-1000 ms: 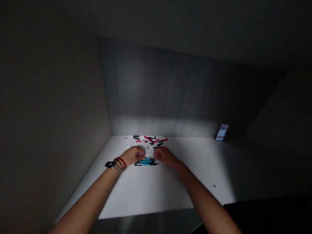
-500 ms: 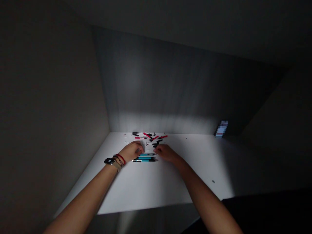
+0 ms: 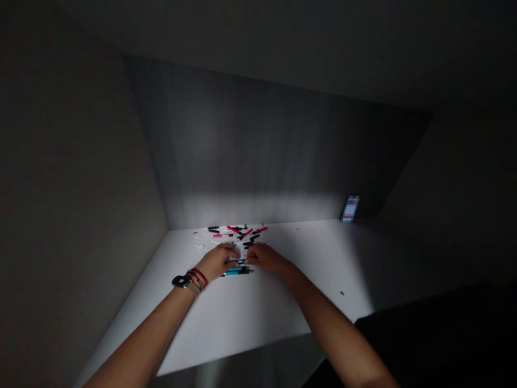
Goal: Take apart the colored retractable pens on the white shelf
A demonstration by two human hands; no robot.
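Observation:
Both my hands rest close together on a white tabletop point(image 3: 258, 318) lit by a narrow beam. My left hand point(image 3: 217, 261), with a watch and red bracelets at the wrist, has its fingers curled round one end of a teal pen point(image 3: 239, 261). My right hand point(image 3: 264, 260) pinches the other end of that same pen. Just below the hands lie two or three more teal-and-black pens point(image 3: 238, 272) side by side. Behind the hands, near the back wall, is a scatter of red and black pen parts point(image 3: 238, 233).
Dark walls close in the table at the left, back and right. A small blurred object point(image 3: 349, 209) stands at the back right. A tiny dark speck point(image 3: 342, 293) lies on the right part of the table. Small white pieces point(image 3: 200, 246) lie at the left of the scatter.
My hands have drawn closer together and now meet on one teal pen between them. The view has shifted a little to the right and down.

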